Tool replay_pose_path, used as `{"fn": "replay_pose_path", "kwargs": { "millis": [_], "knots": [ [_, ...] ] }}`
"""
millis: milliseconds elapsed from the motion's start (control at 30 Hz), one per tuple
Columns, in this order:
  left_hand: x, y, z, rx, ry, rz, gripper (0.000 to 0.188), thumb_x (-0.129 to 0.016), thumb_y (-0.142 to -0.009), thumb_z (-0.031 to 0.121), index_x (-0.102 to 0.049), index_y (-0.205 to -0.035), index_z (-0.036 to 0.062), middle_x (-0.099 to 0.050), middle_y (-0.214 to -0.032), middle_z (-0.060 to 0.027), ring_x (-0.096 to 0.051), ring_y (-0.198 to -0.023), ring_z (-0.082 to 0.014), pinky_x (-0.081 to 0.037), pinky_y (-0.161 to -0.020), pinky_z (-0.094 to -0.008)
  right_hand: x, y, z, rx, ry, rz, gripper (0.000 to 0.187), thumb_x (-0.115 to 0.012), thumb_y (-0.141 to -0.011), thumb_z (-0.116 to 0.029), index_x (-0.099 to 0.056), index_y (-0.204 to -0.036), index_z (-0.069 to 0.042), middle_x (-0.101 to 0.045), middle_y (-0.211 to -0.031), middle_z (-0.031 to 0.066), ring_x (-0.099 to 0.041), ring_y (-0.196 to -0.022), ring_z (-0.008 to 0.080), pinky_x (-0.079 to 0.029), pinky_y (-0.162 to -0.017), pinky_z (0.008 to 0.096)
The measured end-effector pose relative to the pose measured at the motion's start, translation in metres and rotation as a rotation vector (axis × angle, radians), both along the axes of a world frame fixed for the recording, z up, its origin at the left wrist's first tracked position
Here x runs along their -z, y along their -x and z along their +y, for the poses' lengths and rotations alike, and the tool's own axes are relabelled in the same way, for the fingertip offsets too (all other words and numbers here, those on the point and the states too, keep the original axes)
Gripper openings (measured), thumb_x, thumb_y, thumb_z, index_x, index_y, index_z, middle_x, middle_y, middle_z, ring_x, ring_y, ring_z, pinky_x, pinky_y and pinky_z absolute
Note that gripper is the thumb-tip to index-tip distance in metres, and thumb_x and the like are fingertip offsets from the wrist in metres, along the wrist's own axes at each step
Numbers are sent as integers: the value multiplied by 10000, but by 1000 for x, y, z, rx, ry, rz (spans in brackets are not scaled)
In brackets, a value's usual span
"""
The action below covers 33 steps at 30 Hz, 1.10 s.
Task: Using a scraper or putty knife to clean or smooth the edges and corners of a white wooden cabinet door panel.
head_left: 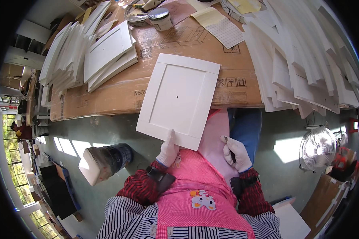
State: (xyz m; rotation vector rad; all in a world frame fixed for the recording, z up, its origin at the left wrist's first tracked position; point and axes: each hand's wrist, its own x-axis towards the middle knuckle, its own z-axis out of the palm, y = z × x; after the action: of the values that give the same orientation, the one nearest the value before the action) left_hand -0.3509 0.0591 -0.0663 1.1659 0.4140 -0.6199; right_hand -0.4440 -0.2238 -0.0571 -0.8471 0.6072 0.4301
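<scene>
1. Left hand [168, 150], in a white glove, was closed on the near edge of the white framed panel [178, 99], thumb on top and fingers underneath out of sight.
2. Right hand [236, 153], also gloved, was curled shut around a small dark object [228, 145], too small to tell what kind; it was off the panel, just beside its near right corner, over the pink apron [203, 175].
3. The panel lay flat, far end resting on the near edge of the cardboard-covered table [179, 47], near end hanging over the person's lap. A raised border ran around a recessed centre with one small dark dot in the middle.
4. Handling judgement: stiff, flat, probably light enough for one hand; the painted face looked smooth, perhaps slippery and easily marked. Best taken by the raised border at an edge, not the thin recessed centre.
5. Left side of table: a fanned stack of similar white panels [103, 55]. Right side: a large heap of white pieces [307, 59].
6. Far edge: a metal tin [160, 18] and a yellowish sheet [221, 28].
7. Floor: a dark bucket [107, 159] at left, a fan [318, 148] at right.
</scene>
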Motion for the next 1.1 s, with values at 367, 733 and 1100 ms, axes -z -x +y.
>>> {"fn": "replay_pose_path", "kwargs": {
  "millis": [367, 733, 1100],
  "knots": [
    [-35, -4, -14, -146, 203, 61, 594, -514, -1086, 403, -406, -1492, -17, -557, -1425, -194, -647, -1203, -338, -611, -917, -445, -66, -46, 32, -67, 380, -55, 355, -597, -1059, -218, -672, -1351, -30, -643, -773, 19, -568, -556, 102, -448, -511, 240],
    [-39, 1, -12, 70, 105, 4, 560, -472, -1096, 433, -473, -1433, -15, -691, -1192, -145, -732, -906, -188, -632, -636, -276, -74, -137, 34, -406, 1293, -775, 283, -706, -938, -211, -752, -1189, -87, -737, -980, 143, -711, -891, 330, -562, -773, 395],
    [-37, -1, -15, 11, 185, -42, 539, -501, -1091, 396, -477, -1402, -44, -676, -1183, -173, -727, -906, -232, -633, -632, -325, -70, -121, 40, -392, 1225, -877, 274, -708, -932, -203, -759, -1186, -112, -749, -1023, 127, -727, -908, 303, -575, -789, 372]
  ]
}}
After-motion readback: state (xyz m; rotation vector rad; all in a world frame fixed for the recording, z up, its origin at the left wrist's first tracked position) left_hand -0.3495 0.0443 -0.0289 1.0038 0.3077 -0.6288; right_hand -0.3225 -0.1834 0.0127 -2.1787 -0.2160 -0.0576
